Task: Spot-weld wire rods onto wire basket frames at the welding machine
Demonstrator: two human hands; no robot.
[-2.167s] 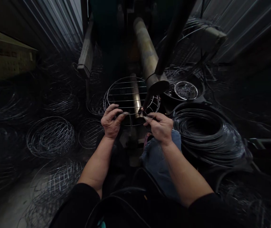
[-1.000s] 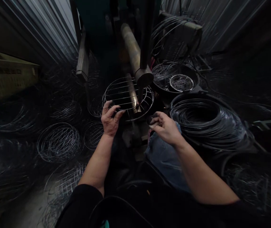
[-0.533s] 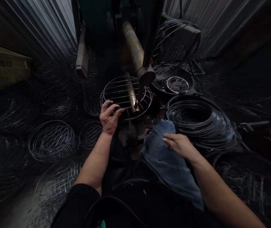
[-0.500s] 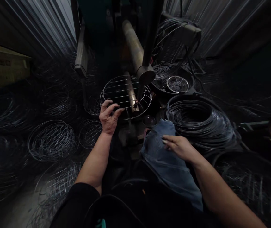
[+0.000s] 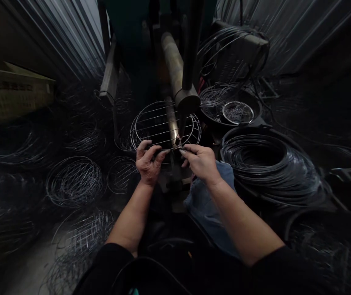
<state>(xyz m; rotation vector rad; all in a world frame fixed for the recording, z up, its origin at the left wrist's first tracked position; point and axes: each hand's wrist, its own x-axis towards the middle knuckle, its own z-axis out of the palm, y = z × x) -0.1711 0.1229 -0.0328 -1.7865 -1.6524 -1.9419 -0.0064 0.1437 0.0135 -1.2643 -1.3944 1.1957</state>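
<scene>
A round wire rack (image 5: 155,123) with parallel cross wires lies around the lower metal bar of a machine. My left hand (image 5: 150,164) is closed on its near left rim, thumb and fingers pinching the wire. The thumb and fingers of my right hand (image 5: 202,162) are pinched together at the near rim, by the pointed tip under the machine's upper cylinder (image 5: 187,100). Whatever sits in that pinch is too small and dark to make out. Under the rack the lower bar (image 5: 172,123) shows between the wires. A blue cloth (image 5: 207,205) lies over my right thigh.
A big coil of wire (image 5: 288,180) rests in a tub to the right. Behind it, a basin holds loose wire and a round dish (image 5: 238,113) of small metal pieces. Wire racks (image 5: 74,181) are piled on the left floor. A yellow box (image 5: 12,98) stands far left.
My right hand has moved from above the blue cloth up and left to the rack's near rim, its fingers now pinched. My left hand keeps hold of the rack. The view has shifted slightly.
</scene>
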